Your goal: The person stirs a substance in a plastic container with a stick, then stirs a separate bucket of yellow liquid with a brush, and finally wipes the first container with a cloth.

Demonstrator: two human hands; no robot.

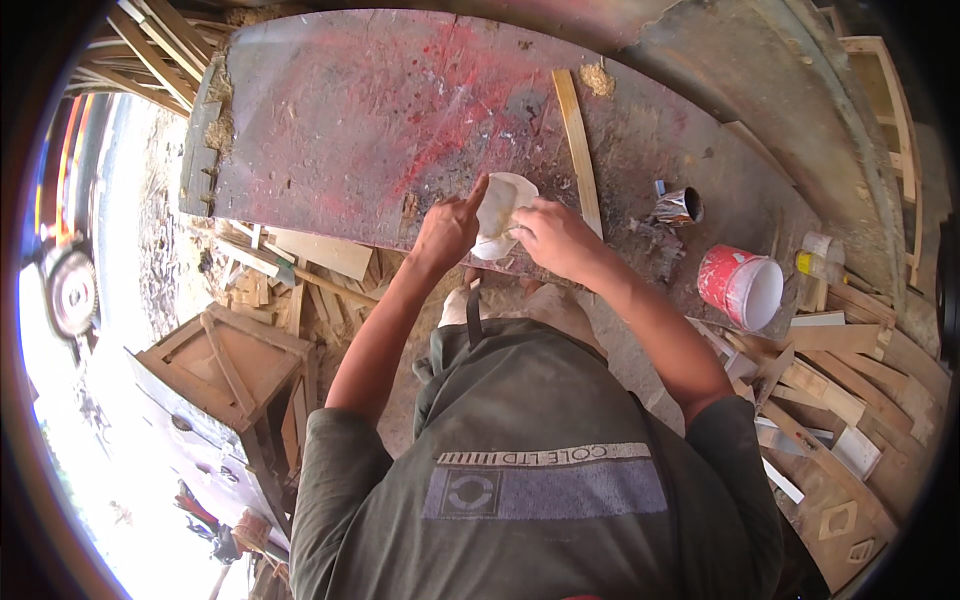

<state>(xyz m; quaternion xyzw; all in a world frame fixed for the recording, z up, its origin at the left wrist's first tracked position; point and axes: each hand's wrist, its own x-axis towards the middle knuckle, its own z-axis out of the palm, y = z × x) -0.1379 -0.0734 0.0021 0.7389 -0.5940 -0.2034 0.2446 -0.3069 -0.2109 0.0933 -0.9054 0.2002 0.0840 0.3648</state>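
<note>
A white, round tub or dish (490,249) is between my hands at the table's near edge, its inside dull beige as if holding some paste or powder. My left hand (447,228) grips its left side, index finger stretched along the rim. My right hand (562,238) reaches over the right side with fingers pinched together inside the rim. Whatever those fingertips hold, if anything, is hidden.
The stained table (320,110) carries a wooden strip (577,150), a clump of shavings (597,80), an open tin can (680,206) and a red-and-white bucket (740,287). A wooden cabinet (225,365) stands at left; wood offcuts (820,390) lie at right.
</note>
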